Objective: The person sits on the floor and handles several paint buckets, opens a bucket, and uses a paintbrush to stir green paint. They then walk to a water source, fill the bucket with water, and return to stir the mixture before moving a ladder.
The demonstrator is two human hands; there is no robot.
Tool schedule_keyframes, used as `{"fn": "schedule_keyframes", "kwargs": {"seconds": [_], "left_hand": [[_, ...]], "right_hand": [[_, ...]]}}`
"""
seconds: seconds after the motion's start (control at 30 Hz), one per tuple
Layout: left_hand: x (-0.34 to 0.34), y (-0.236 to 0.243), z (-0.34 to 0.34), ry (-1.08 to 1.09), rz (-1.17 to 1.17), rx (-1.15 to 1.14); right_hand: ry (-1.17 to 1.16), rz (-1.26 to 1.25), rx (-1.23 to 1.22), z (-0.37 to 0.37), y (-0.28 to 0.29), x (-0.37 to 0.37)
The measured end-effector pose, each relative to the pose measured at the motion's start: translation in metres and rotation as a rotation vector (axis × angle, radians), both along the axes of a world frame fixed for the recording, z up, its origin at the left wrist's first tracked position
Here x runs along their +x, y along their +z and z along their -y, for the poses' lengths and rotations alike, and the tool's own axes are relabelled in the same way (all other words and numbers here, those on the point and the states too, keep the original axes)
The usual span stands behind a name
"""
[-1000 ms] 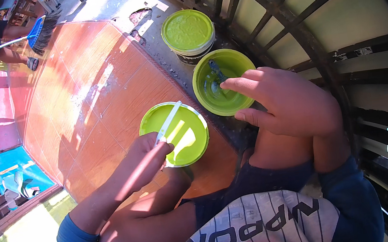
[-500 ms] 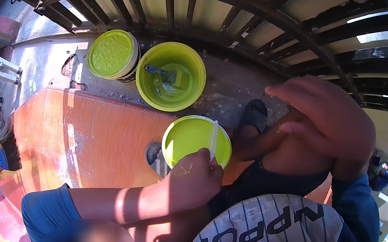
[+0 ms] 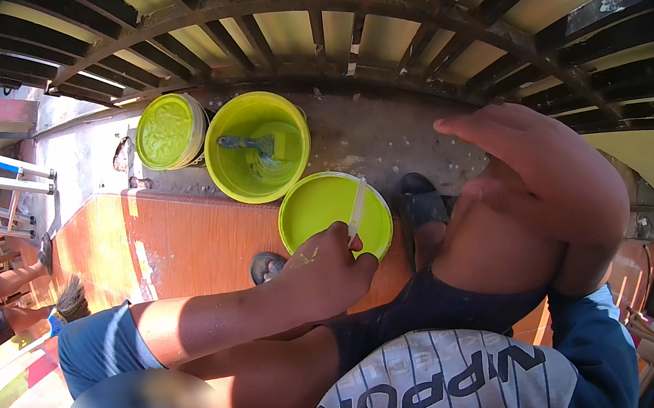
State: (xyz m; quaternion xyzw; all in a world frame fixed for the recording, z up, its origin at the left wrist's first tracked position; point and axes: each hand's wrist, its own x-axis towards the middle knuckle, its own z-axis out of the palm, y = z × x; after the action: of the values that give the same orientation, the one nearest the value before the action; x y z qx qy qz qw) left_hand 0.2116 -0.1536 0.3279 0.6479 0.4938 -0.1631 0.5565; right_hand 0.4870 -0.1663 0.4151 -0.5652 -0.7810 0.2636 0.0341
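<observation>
My left hand (image 3: 331,265) is closed on the white handle (image 3: 357,210) of a paint pail (image 3: 388,221). The handle runs from the pail's far rim into my fist. Bright green paint (image 3: 319,209) shows inside. The pail is in front of me, between my sandalled feet; whether its base touches the floor is hidden. My right hand (image 3: 493,145) holds nothing, its fingers and thumb apart over my right leg. Just beyond the pail, a larger green bucket (image 3: 228,176) has a wide paint brush (image 3: 257,142) inside, with a dark handle and green-smeared head.
Left of the bucket stands a white container (image 3: 198,130) topped with green paint. A dark slatted metal fence (image 3: 251,3) curves along the far side. Wood-look flooring (image 3: 170,233) stretches left, toward a broom (image 3: 71,302), a ladder (image 3: 4,168) and another person's legs (image 3: 22,302).
The pail in my left hand has moved away from me and rightward relative to the big bucket. My view has turned, and the right hand stays over my leg.
</observation>
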Motion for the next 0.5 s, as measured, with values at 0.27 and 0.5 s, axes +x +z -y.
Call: {"fn": "schedule_keyframes", "kwargs": {"seconds": [0.27,0.5], "left_hand": [[0.047,-0.047,-0.017,0.101,0.013,0.020],[0.074,-0.071,-0.042,0.204,0.034,0.004]], "right_hand": [[0.128,-0.103,-0.043,0.007,0.000,0.021],[0.097,-0.079,-0.014,0.007,0.000,0.036]]}}
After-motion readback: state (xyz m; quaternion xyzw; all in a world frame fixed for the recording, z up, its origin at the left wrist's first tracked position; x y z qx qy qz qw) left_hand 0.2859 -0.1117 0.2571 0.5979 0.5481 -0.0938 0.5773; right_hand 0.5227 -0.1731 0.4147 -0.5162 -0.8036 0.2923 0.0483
